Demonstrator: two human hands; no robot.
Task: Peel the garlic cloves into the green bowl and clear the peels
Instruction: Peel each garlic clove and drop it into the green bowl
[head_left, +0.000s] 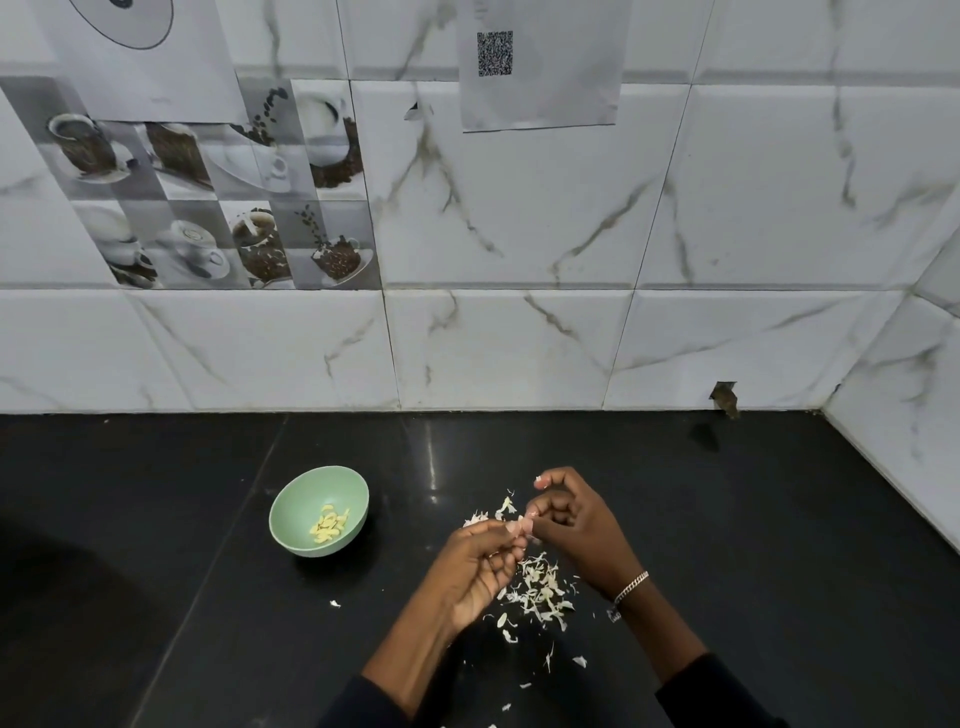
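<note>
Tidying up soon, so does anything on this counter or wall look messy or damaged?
Garlic peels lie scattered over the black counter, a stray peel apart below the green bowl. A chip breaks the wall tile at its base, right.

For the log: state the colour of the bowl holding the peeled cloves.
Pale mint green; the bowl shows best in the head view.

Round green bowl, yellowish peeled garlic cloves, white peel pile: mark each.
Green bowl (306, 493): head view, inner wall.
Peeled garlic cloves (330, 524): head view, heap's middle.
Peel pile (540, 590): head view, pile's centre.
</note>
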